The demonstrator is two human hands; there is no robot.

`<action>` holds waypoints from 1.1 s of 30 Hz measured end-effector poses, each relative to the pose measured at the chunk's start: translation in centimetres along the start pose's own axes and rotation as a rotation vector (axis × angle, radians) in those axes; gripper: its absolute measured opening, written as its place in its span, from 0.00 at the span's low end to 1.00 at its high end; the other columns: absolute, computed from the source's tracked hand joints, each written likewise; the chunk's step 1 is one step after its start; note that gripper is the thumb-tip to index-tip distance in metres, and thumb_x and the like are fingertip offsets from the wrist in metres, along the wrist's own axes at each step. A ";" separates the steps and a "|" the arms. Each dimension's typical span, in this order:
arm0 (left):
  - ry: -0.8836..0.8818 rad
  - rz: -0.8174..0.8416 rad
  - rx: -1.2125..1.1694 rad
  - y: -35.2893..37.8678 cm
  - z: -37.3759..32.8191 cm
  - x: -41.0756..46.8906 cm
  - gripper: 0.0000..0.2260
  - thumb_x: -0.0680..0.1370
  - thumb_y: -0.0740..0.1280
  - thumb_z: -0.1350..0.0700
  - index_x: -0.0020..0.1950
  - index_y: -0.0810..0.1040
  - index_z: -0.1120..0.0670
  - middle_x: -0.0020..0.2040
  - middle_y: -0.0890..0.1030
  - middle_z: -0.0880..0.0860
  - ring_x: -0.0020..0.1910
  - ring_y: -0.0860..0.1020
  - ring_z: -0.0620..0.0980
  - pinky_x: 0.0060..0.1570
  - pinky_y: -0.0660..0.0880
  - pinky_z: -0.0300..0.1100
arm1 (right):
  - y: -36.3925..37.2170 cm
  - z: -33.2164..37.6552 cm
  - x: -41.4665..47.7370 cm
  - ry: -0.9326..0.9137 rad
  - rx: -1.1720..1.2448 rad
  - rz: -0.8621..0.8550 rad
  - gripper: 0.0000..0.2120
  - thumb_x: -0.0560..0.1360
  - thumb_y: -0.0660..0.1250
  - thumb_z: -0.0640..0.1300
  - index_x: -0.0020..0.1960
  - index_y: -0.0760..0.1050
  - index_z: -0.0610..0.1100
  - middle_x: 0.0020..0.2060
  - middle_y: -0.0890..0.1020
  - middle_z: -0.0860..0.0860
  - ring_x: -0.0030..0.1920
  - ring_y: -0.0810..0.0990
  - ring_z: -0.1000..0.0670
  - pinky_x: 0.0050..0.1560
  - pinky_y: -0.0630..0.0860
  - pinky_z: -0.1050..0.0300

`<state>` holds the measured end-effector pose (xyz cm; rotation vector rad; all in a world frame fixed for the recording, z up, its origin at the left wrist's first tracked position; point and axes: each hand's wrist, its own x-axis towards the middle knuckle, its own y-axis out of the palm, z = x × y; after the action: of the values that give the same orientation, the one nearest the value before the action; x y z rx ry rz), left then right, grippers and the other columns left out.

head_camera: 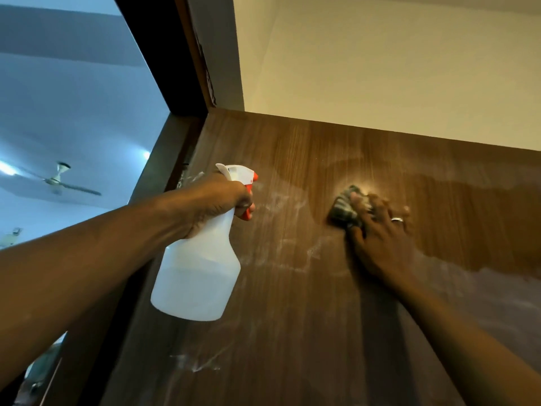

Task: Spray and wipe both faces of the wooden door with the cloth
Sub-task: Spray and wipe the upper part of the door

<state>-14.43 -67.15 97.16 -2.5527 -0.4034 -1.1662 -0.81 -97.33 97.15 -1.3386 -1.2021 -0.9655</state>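
My left hand (216, 200) grips the bottle (196, 276). My right hand (380, 241), fingers flat, presses the cloth (344, 209) on the door (292, 317) near its top.

Cream wall (380, 68) on the right, dark door frame (164, 54), bluish ceiling (73, 112) with a fan (57, 180) beyond.

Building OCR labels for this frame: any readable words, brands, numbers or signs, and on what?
No readable text anywhere in the head view.
The spray bottle: plain white body, no label; no legible marking on its nozzle.
The wooden door: only grain and white smears.
The cloth: blurred pattern, no lettering.
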 end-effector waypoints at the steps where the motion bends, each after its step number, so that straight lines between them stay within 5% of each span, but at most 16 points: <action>1: 0.003 0.003 0.000 -0.7 0.4 0.4 0.08 0.74 0.64 0.63 0.52 0.77 0.58 0.47 0.81 0.61 0.46 0.80 0.55 0.36 0.76 0.41 | -0.3 0.0 1.1 0.085 0.014 0.010 0.28 0.82 0.46 0.60 0.79 0.41 0.61 0.80 0.48 0.49 0.79 0.48 0.43 0.76 0.41 0.36; 5: -0.010 0.006 0.018 -3.8 1.8 1.1 0.04 0.73 0.66 0.61 0.47 0.76 0.55 0.47 0.80 0.60 0.48 0.79 0.57 0.43 0.78 0.45 | -1.5 4.9 6.7 0.221 0.088 -0.055 0.27 0.82 0.46 0.61 0.80 0.43 0.60 0.80 0.48 0.49 0.79 0.46 0.42 0.76 0.39 0.35; 9: 0.003 0.023 0.029 -6.6 2.9 2.3 0.14 0.61 0.66 0.57 0.46 0.79 0.56 0.47 0.82 0.61 0.49 0.81 0.61 0.51 0.79 0.56 | -0.8 15.0 9.8 0.017 0.094 -0.044 0.28 0.82 0.47 0.61 0.80 0.44 0.59 0.80 0.47 0.49 0.79 0.46 0.42 0.75 0.36 0.34; 15: -0.012 -0.024 -0.018 -9.3 4.0 2.7 0.04 0.71 0.65 0.61 0.43 0.77 0.55 0.48 0.82 0.61 0.50 0.81 0.60 0.54 0.78 0.56 | 0.9 18.2 3.1 -0.216 0.001 -0.059 0.28 0.81 0.45 0.62 0.79 0.43 0.61 0.80 0.52 0.49 0.79 0.51 0.43 0.76 0.42 0.37; 23: -0.042 -0.042 0.027 -12.1 5.8 3.7 0.05 0.72 0.66 0.61 0.46 0.75 0.57 0.45 0.78 0.61 0.46 0.78 0.58 0.53 0.78 0.52 | -0.9 16.4 9.7 0.172 0.069 -0.046 0.28 0.82 0.45 0.61 0.79 0.40 0.59 0.80 0.45 0.49 0.79 0.43 0.42 0.75 0.37 0.35; 28: -0.044 -0.056 -0.012 -13.7 6.1 4.5 0.02 0.74 0.64 0.62 0.41 0.74 0.58 0.37 0.76 0.59 0.36 0.75 0.53 0.39 0.75 0.44 | 0.3 25.8 12.2 -0.029 0.051 -0.079 0.28 0.81 0.45 0.62 0.79 0.43 0.59 0.80 0.48 0.49 0.79 0.47 0.41 0.74 0.36 0.34; 33: -0.071 0.008 0.002 -15.1 7.2 5.0 0.21 0.64 0.69 0.56 0.56 0.75 0.57 0.50 0.78 0.64 0.51 0.78 0.63 0.51 0.78 0.55 | 1.8 25.4 5.0 -0.265 0.019 -0.081 0.28 0.82 0.48 0.62 0.79 0.47 0.59 0.79 0.54 0.49 0.78 0.53 0.43 0.76 0.43 0.36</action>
<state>-12.04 -49.96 98.88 -2.5974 -0.4099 -1.0741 -0.02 -71.40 98.41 -1.4448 -1.4716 -0.8485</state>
